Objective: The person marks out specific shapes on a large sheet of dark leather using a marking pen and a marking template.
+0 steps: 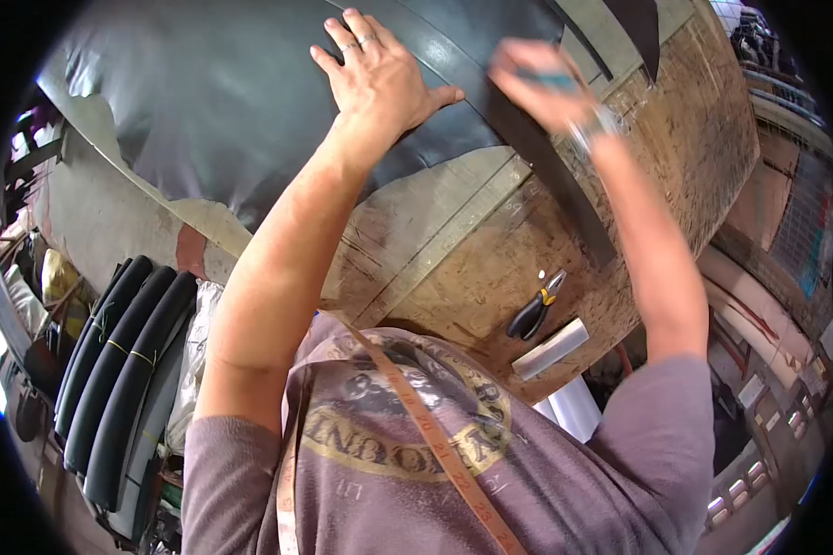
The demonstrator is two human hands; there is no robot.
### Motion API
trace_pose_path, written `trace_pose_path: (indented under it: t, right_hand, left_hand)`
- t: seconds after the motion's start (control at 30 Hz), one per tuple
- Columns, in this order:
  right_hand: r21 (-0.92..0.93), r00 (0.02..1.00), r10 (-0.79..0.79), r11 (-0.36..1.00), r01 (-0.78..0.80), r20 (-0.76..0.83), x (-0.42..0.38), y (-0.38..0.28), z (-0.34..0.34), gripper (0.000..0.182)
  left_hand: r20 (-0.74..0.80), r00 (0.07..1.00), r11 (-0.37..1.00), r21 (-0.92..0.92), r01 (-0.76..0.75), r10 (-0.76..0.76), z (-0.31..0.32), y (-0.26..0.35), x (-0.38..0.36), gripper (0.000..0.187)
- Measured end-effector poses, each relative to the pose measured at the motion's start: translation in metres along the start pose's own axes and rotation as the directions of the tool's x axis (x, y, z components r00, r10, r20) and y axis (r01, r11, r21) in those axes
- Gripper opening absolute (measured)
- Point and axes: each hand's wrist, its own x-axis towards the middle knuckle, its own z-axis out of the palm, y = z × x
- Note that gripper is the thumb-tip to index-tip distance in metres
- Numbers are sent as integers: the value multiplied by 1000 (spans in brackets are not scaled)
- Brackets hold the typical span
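My left hand (pixel 375 79) presses flat on a large black leather sheet (pixel 241 102), fingers spread and thumb pointing right. A straight line or edge runs across the leather beside the thumb. To its right, my right hand (pixel 546 88) is smeared by motion, with its fingers closed around a small teal tool (pixel 551 81) whose kind I cannot make out. Below this hand a long dark strip (pixel 565 199) slants from the leather down over the wooden board.
Pliers (pixel 537 305) with black and yellow handles lie near the board's front edge, beside a metal bar (pixel 551 349). Black rolls (pixel 125 370) stand at the left. A measuring tape (pixel 426 421) hangs over my shirt. More dark strips (pixel 634 32) lie at the upper right of the wooden table (pixel 685 120).
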Motion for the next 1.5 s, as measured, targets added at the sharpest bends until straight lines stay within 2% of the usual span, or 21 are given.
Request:
trace_pose_path:
  t: [0.03,0.07,0.1,0.13,0.2,0.3,0.33,0.37,0.47,0.53,0.6,0.77,0.83,1.0,1.07,1.1,1.2,1.3,1.37,1.43,1.5]
  right_hand:
    - [154,970,176,967,-202,165,-41,-24,-40,21]
    - [-59,874,347,936,-348,341,-88,-15,-66,22]
    - [-384,824,255,922,-49,507,-168,25,-76,24]
    - [-290,595,504,859,-422,626,-188,16,-107,26]
    - [-293,389,741,605,-741,547,-215,-2,-148,29]
    - [-2,616,746,637,-771,253,-274,7,-128,28]
    - [-26,584,794,596,-803,167,-276,4,-113,27]
    - [-162,428,885,456,-875,180,-257,-12,-110,24]
    - [-91,577,816,577,-812,25,-271,0,-79,26]
    - [-106,483,867,495,-862,118,-259,1,-84,39]
    - [-266,591,807,572,-776,11,-226,-20,-91,52]
    - [-127,788,582,782,-610,-201,-109,-39,-36,48]
    - [-316,691,697,623,-716,-192,-59,-56,-4,62]
    - [-169,408,775,374,-912,-483,-12,-40,54,99]
    - [-75,320,786,332,-940,-529,-12,-27,47,70]
    - [170,289,845,398,-901,-450,-19,-11,44,48]
    - [332,357,882,451,-829,-306,-25,3,20,32]
    - [399,474,781,619,-677,-406,19,-53,-54,40]
    - [618,170,918,370,-693,-359,109,-187,-130,42]
    - [714,156,903,414,-565,-400,112,-245,-179,47]
    - [795,273,847,526,-301,-457,83,-275,-205,43]
  left_hand:
    - [-7,1000,1000,17,-3,3,0,-3,2,142]
    - [34,999,999,47,-8,6,-4,-1,2,142]
    - [51,999,999,47,-14,12,-7,-1,0,142]
    - [65,998,999,46,-26,23,-9,-1,-1,142]
    - [61,997,995,82,-55,50,-11,-3,-1,140]
    - [117,965,952,172,-253,235,-28,-24,0,129]
    - [134,935,924,160,-348,329,-31,-41,7,124]
    - [137,900,894,126,-431,415,-36,-58,11,119]
    - [-21,831,831,38,-555,556,-24,-95,17,105]
    - [-99,831,835,-11,-550,547,-25,-106,12,97]
    - [-130,841,844,-54,-534,524,-22,-107,16,92]
    - [-137,843,829,-155,-537,520,-22,-115,15,91]
    - [-96,841,826,-156,-541,532,-29,-118,16,92]
    - [-114,811,793,-169,-585,573,-26,-126,17,95]
    - [-97,795,779,-157,-606,599,-26,-128,19,97]
    - [-94,787,774,-148,-616,609,-25,-131,21,97]
    - [-90,752,727,-207,-655,653,-27,-145,36,98]
    - [-74,746,685,-343,-642,662,-16,-150,34,92]
    - [-7,757,633,-543,-551,653,-19,-154,43,92]
    - [273,587,355,-934,-26,762,-52,-162,87,97]
    - [270,419,-106,-721,685,867,-73,-169,128,105]
